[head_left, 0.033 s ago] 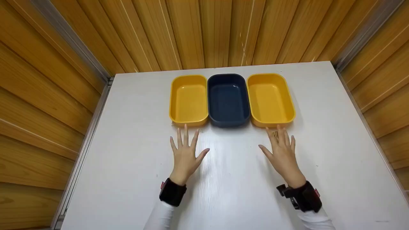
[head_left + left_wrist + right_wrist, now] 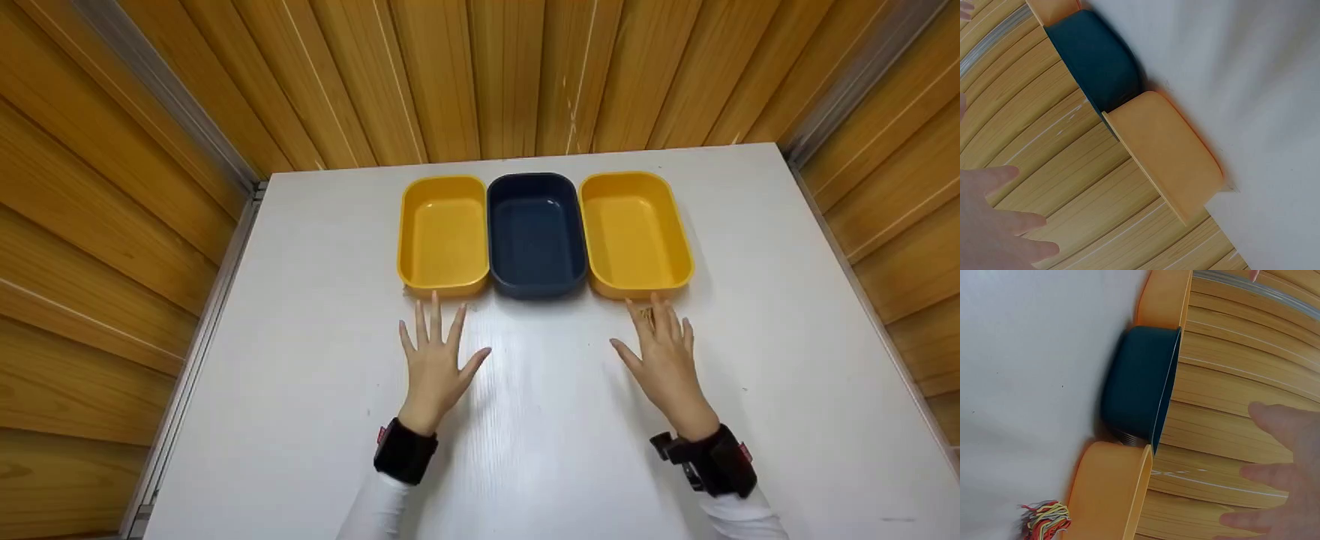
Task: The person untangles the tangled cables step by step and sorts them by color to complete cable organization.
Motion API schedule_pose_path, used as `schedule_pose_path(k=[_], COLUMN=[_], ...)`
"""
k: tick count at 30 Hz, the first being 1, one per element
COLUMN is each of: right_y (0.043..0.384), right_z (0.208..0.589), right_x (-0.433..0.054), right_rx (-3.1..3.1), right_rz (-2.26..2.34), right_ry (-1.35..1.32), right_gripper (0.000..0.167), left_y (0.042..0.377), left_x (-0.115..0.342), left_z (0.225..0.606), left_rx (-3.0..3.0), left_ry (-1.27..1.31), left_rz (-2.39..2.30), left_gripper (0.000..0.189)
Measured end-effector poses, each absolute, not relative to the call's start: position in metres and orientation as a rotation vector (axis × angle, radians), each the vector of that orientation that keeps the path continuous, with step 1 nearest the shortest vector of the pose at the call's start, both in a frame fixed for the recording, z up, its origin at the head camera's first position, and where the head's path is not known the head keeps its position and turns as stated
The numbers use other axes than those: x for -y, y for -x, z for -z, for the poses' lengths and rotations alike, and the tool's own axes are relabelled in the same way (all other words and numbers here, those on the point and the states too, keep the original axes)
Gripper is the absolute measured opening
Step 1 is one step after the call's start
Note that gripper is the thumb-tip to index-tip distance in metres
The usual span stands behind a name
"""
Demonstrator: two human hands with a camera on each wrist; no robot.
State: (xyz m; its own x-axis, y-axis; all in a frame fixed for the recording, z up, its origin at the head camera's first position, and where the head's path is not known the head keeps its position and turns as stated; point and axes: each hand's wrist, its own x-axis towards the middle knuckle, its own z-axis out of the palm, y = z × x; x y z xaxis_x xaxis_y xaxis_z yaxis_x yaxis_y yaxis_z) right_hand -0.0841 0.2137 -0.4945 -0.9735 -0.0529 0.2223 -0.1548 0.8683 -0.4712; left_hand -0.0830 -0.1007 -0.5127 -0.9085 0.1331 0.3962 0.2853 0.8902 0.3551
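Note:
My left hand (image 2: pixel 433 375) is spread flat in the air over the white table, fingertips just in front of the left yellow bin (image 2: pixel 442 289). Likewise, my right hand (image 2: pixel 667 373) has its fingers stretched out before the right yellow bin (image 2: pixel 637 289), holding nothing. Between the two bins sits a dark blue bin (image 2: pixel 536 289). A bundle of red, yellow and grey strings (image 2: pixel 1049 520) lies by the near wall of the right bin. In the head view the right fingers mostly hide it.
All three bins stand side by side near the far edge of the white table (image 2: pixel 322 300). Wood-panelled walls (image 2: pixel 502 82) rise behind and at both sides. Black camera straps (image 2: pixel 406 451) circle both wrists.
My right hand has shifted very slightly to the right. The left hand and the bins look the same.

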Motion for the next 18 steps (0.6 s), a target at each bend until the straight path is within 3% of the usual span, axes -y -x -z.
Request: schedule_pose_path(k=[8, 18], right_y=[0.092, 0.114], right_z=[0.498, 0.528], right_x=[-0.235, -0.268], right_rx=[2.872, 3.154], right_rz=[-0.795, -0.758], right_ry=[-0.072, 0.121], right_gripper=[0.041, 0.052], left_y=[0.08, 0.069], left_x=[0.108, 0.117], left_z=[0.518, 0.528], left_rx=[2.658, 2.661], left_ry=[0.401, 0.528], left_rz=[0.661, 0.616], left_gripper=[0.04, 0.026])
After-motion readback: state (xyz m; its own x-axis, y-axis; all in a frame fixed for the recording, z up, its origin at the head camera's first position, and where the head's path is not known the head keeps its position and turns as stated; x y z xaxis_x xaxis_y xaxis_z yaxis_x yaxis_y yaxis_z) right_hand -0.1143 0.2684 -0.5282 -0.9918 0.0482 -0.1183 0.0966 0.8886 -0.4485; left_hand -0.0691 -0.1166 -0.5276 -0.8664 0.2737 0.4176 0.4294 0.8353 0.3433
